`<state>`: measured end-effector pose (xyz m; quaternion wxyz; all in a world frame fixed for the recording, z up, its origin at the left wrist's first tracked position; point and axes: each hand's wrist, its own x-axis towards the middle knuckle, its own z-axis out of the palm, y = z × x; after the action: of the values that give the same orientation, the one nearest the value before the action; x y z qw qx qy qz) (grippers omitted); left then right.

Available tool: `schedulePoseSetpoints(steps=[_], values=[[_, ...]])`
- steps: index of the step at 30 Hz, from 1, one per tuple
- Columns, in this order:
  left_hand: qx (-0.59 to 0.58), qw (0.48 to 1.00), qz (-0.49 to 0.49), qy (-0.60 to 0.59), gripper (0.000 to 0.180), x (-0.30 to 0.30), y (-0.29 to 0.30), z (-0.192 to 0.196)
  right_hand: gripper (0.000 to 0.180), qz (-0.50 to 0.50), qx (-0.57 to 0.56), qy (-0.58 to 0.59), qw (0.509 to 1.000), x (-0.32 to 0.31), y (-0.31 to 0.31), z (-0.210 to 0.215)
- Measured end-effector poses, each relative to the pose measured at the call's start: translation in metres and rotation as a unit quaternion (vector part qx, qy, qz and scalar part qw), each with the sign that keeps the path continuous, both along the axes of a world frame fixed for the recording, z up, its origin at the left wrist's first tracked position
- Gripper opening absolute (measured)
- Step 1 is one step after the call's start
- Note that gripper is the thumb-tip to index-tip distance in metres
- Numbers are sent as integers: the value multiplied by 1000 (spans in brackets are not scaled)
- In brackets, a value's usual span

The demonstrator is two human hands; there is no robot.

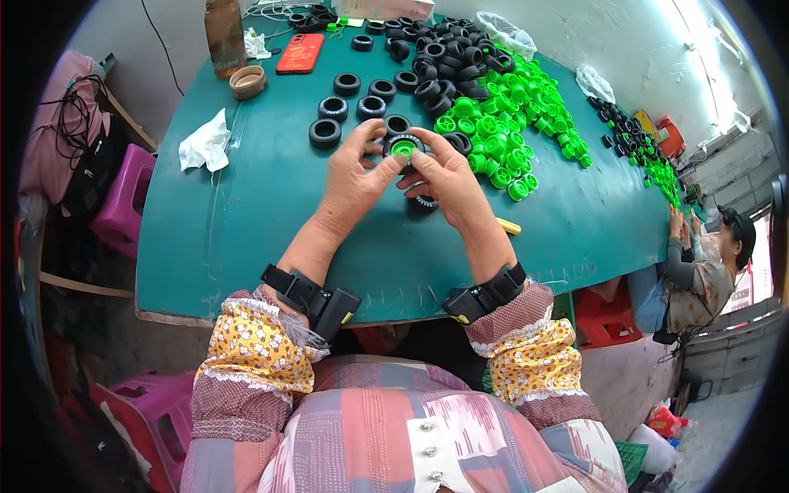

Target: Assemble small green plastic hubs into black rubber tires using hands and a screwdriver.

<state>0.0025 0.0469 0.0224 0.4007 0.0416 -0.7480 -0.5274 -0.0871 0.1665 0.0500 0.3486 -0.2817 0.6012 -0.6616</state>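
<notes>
Both my hands grip one small black toy tyre (389, 145) above the table. A green wheel hub (403, 149) sits in its middle, and it faces me. My left hand (349, 181) pinches the tyre's left side with thumb and fingers. My right hand (452, 182) holds its right side, the thumb pressed at the hub. Loose tyres lie just beyond my hands, among them one tyre (313, 134) to the left. Another tyre (424, 202) rests on the table under my right hand, partly hidden.
A heap of black tyres (448, 66) and a pile of green hubs (501, 148) cover the far right of the green table (271, 222). A yellow stick (509, 226), crumpled tissue (205, 141), red phone (300, 54) and brown bottle (224, 41) lie around. A co-worker (699, 279) sits at right.
</notes>
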Motion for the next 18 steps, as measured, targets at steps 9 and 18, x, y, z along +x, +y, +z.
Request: schedulePoseSetpoints(steps=[9,18], values=[[211,972,-84,-66,27,-2,-9,-12,31,-34,23,97,994,2,-10,-11],[124,989,49,-70,33,-4,-15,-18,28,-112,-39,60,991,35,-38,-28]])
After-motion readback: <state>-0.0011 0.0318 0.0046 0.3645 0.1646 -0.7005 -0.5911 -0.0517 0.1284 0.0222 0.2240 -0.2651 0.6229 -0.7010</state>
